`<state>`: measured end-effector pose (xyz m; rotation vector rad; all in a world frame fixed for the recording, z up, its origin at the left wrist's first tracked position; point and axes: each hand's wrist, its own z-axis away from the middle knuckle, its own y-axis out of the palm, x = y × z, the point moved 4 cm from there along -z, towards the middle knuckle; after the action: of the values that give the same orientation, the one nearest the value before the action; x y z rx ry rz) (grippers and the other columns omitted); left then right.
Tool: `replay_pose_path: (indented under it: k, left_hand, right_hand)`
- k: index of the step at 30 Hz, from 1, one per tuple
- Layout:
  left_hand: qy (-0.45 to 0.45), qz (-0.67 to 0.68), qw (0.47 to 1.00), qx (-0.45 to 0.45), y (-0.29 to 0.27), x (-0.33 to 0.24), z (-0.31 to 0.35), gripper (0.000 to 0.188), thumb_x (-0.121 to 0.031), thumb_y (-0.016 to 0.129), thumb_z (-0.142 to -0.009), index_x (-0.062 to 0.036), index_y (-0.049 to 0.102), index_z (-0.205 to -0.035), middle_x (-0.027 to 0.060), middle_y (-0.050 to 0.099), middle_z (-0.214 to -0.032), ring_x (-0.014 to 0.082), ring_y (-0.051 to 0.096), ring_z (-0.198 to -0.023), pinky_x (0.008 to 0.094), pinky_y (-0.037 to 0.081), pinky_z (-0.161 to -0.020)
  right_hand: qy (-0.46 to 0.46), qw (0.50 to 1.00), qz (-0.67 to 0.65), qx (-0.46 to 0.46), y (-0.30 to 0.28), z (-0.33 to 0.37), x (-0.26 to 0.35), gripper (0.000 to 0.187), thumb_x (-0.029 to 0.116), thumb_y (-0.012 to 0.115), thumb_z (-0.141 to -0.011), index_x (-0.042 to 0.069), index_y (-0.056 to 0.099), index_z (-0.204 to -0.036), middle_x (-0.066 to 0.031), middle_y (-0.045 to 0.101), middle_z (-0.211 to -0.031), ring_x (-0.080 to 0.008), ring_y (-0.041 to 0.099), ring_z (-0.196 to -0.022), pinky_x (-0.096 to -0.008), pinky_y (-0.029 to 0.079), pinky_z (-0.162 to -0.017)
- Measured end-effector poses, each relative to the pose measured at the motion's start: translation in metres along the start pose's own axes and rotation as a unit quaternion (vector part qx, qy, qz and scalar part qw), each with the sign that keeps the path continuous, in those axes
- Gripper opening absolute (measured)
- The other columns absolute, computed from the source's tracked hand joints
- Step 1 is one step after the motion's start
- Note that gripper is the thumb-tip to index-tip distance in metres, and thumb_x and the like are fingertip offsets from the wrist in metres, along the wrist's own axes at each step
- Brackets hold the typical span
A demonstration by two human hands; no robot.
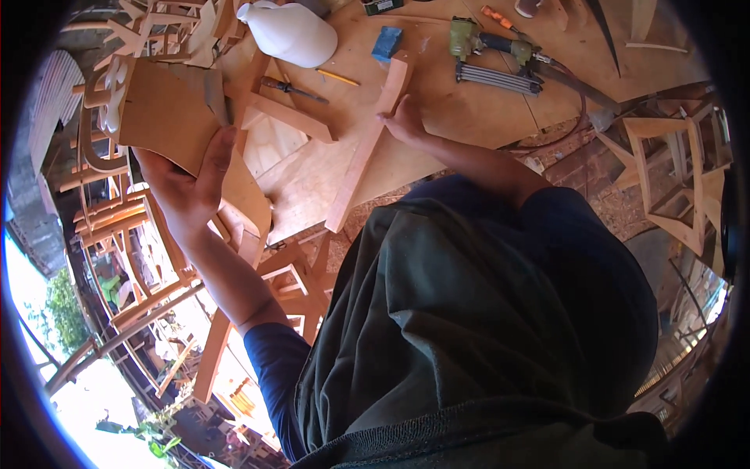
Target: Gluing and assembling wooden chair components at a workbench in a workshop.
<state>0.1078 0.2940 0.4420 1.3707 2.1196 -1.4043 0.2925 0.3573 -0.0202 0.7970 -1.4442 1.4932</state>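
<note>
A thin brown board [168, 109] with a curved lower edge is raised at the left in my left hand [187, 184]. The thumb presses on its near face, and the other fingers are partly hidden behind it. At the centre, my right hand [405, 123] grips the edge of a long wooden bar [363, 160], closed on it with some fingers out of sight. The bar slants over the wooden table [445, 148], its lower end at the table's near edge. Left of the bar lies an angled wooden piece [293, 117], partly hidden.
On the table are a white jug [293, 35], a screwdriver [293, 88], a yellow pencil [337, 77], a blue block [387, 44] and a green nail gun [496, 51] with a hose [582, 109]. Wooden chair frames stand left [117, 211] and right [680, 176].
</note>
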Motion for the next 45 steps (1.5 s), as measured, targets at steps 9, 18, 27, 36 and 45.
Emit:
replay_pose_path:
  k: [9, 18, 27, 36, 45]
  left_hand:
    - [-0.005, -0.006, 1.000, 0.021, 0.019, -0.010, -0.001, 0.043, 0.006, 0.073, -0.085, 0.0019, 0.050, -0.121, 0.0133, 0.065, -0.098, 0.0158, 0.062, -0.081, 0.0288, 0.052, -0.073]
    - [-0.056, -0.026, 0.997, 0.035, 0.050, -0.018, 0.006, 0.049, 0.002, 0.073, -0.086, 0.0060, 0.048, -0.128, 0.0114, 0.064, -0.096, 0.0153, 0.061, -0.082, 0.0285, 0.051, -0.077]
    - [-0.057, -0.010, 0.998, 0.007, 0.081, -0.030, 0.017, 0.067, 0.003, 0.070, -0.086, 0.0086, 0.035, -0.144, 0.0148, 0.063, -0.100, 0.0187, 0.063, -0.085, 0.0297, 0.053, -0.077]
    - [-0.062, 0.023, 0.998, -0.023, 0.106, -0.038, 0.011, 0.048, 0.001, 0.067, -0.089, 0.0068, 0.039, -0.127, 0.0156, 0.059, -0.096, 0.0218, 0.061, -0.080, 0.0305, 0.052, -0.068]
    - [-0.072, 0.002, 0.996, -0.044, 0.126, -0.053, -0.001, 0.068, -0.004, 0.068, -0.090, 0.0040, 0.026, -0.143, 0.0167, 0.056, -0.097, 0.0236, 0.060, -0.078, 0.0304, 0.050, -0.062]
  right_hand:
    - [-0.126, 0.992, 0.014, -0.019, -0.096, 0.018, 0.028, 0.072, 0.025, 0.085, -0.077, -0.005, 0.045, -0.129, -0.0270, 0.052, -0.123, -0.0422, 0.051, -0.122, -0.0475, 0.043, -0.104]
    - [-0.247, 0.889, 0.382, -0.048, -0.294, -0.004, -0.011, 0.064, 0.034, 0.083, -0.075, 0.010, 0.060, -0.130, -0.0080, 0.055, -0.129, -0.0322, 0.049, -0.126, -0.0514, 0.038, -0.107]
    - [-0.169, 0.872, 0.457, 0.038, -0.308, -0.104, -0.028, 0.053, 0.038, 0.074, -0.085, 0.006, 0.062, -0.126, -0.0140, 0.068, -0.113, -0.0321, 0.065, -0.110, -0.0467, 0.051, -0.094]
    - [-0.123, 0.934, 0.299, -0.151, -0.431, -0.008, -0.050, 0.050, 0.033, 0.078, -0.082, 0.006, 0.069, -0.123, -0.0178, 0.073, -0.109, -0.0349, 0.071, -0.098, -0.0420, 0.057, -0.084]
    - [0.014, 0.841, 0.455, -0.293, -0.695, -0.046, -0.136, 0.051, 0.055, 0.071, -0.085, 0.014, 0.070, -0.115, -0.0213, 0.073, -0.091, -0.0439, 0.069, -0.091, -0.0486, 0.056, -0.076]
